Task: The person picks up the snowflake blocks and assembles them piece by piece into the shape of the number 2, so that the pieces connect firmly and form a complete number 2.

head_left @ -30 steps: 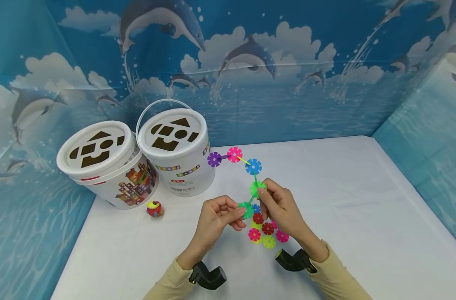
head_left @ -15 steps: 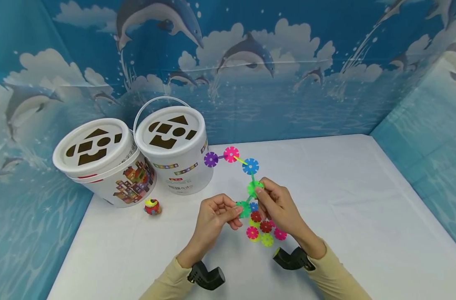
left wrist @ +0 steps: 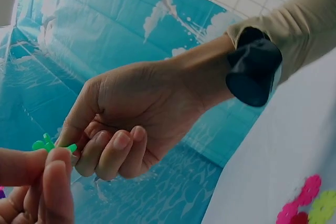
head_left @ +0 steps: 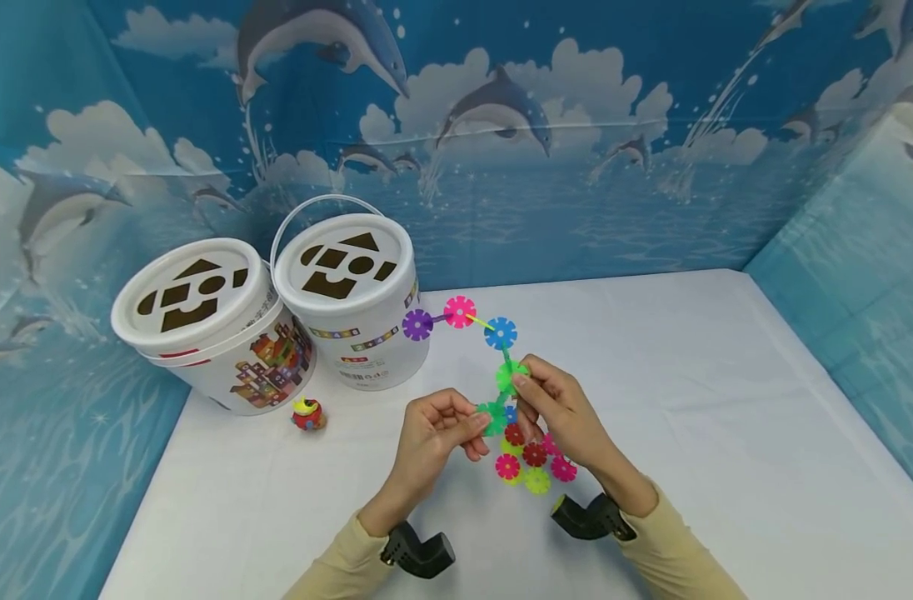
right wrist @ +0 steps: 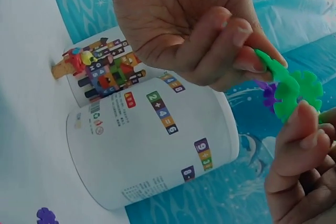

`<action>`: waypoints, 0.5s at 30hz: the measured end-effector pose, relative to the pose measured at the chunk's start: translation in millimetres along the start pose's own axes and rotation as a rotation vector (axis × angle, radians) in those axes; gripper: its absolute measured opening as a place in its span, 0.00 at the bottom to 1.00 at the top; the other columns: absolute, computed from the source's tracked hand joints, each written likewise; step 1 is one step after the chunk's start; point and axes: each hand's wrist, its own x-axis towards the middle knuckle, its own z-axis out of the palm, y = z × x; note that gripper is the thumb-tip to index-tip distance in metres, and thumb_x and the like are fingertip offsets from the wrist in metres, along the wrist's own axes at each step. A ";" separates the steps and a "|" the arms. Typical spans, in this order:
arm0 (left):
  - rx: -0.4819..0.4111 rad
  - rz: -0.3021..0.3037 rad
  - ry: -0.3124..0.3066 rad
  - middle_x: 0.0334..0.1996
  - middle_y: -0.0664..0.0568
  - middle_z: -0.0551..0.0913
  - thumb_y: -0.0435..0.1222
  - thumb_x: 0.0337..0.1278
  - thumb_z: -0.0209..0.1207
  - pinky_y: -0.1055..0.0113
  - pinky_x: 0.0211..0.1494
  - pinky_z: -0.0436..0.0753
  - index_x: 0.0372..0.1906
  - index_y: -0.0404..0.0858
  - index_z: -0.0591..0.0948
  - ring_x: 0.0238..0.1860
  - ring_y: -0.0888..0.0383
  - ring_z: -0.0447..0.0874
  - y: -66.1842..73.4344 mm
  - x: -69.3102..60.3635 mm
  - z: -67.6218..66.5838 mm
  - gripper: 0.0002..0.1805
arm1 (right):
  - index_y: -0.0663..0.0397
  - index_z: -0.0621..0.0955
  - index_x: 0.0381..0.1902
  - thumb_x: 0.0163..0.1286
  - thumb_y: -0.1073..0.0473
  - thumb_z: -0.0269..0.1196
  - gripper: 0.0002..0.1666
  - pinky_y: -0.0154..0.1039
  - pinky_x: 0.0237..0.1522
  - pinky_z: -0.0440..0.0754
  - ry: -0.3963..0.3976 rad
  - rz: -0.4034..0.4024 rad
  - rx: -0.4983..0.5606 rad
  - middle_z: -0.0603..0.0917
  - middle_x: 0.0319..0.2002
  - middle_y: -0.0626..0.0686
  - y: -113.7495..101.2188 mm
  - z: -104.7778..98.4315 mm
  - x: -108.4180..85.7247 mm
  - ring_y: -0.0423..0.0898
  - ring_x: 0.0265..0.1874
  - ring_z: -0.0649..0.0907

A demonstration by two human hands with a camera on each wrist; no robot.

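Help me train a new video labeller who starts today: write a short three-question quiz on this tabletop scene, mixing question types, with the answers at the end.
1. Multiple choice. Which piece ends the disc chain nearest the white buckets?
A) the red disc
B) the purple disc
C) the blue disc

2. True or false? The left hand pinches a pink disc.

3. Count. How many white buckets stand on the table?

Key
1. B
2. False; it pinches a green disc.
3. Two
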 end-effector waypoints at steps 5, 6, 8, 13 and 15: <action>0.058 0.061 -0.002 0.18 0.38 0.79 0.26 0.56 0.61 0.69 0.18 0.77 0.27 0.25 0.76 0.15 0.57 0.79 -1.9 0.6 -0.3 0.08 | 0.61 0.68 0.31 0.76 0.69 0.44 0.11 0.40 0.10 0.71 -0.048 0.011 0.022 0.70 0.16 0.53 -0.1 -5.9 -2.9 0.48 0.11 0.73; 0.073 0.073 0.004 0.18 0.39 0.80 0.26 0.56 0.61 0.69 0.17 0.77 0.27 0.25 0.76 0.15 0.58 0.79 -1.7 0.5 -0.3 0.07 | 0.61 0.69 0.33 0.75 0.69 0.45 0.09 0.40 0.11 0.72 -0.062 0.012 0.026 0.71 0.18 0.54 1.0 -6.5 -4.3 0.47 0.12 0.73; 0.097 0.082 0.020 0.19 0.40 0.80 0.26 0.55 0.61 0.69 0.16 0.75 0.27 0.26 0.77 0.14 0.55 0.78 -1.7 0.4 -0.3 0.07 | 0.62 0.70 0.36 0.75 0.70 0.46 0.06 0.39 0.12 0.74 -0.093 0.013 0.039 0.72 0.19 0.56 4.3 -6.1 -8.0 0.46 0.13 0.73; 0.117 0.072 0.073 0.19 0.42 0.80 0.26 0.55 0.62 0.71 0.15 0.71 0.28 0.26 0.78 0.12 0.57 0.73 -2.2 1.0 0.7 0.06 | 0.58 0.72 0.35 0.73 0.71 0.49 0.07 0.37 0.11 0.72 -0.140 0.019 0.032 0.73 0.19 0.56 15.3 2.7 -13.9 0.44 0.12 0.72; 0.126 0.072 0.086 0.20 0.44 0.80 0.28 0.56 0.62 0.71 0.14 0.70 0.29 0.27 0.80 0.13 0.60 0.72 -3.5 2.1 1.2 0.06 | 0.56 0.71 0.32 0.73 0.71 0.49 0.09 0.36 0.09 0.70 -0.119 0.012 0.012 0.73 0.18 0.54 17.3 6.0 -13.1 0.44 0.11 0.71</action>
